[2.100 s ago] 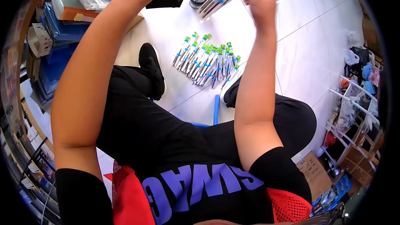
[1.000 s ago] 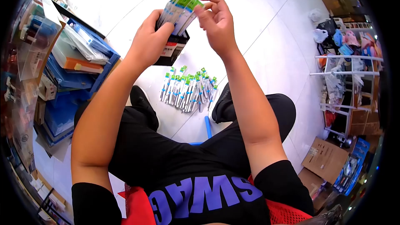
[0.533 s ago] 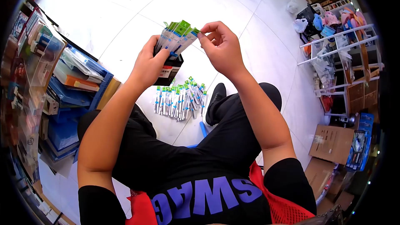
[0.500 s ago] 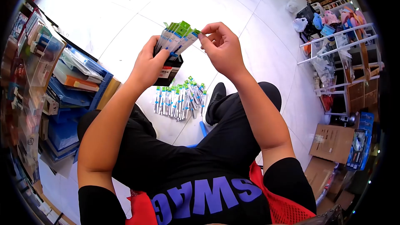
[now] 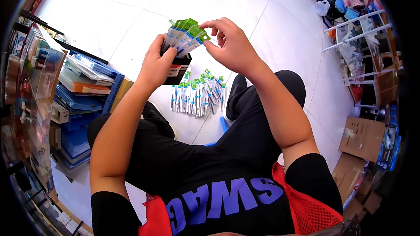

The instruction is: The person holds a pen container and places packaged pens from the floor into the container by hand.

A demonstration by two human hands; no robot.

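Floor [image 5: 288, 52]: glossy white tile, thin dark joints, running up to white rack [image 5: 357, 38] | rack's near side: brown carton [image 5: 362, 138] | rack's far end: pink and blue goods [image 5: 352, 0], white plastic bag [image 5: 322, 8] | across floor from rack: piled blue folders [image 5: 75, 102] in shelving | light: bright, whitening floor farthest from rack

Packets [image 5: 201, 97] lie on the floor [image 5: 135, 35] between the person's shoes [image 5: 237, 91], folders [image 5: 81, 100] on the left, rack [image 5: 355, 80] and carton [image 5: 363, 138] on the right
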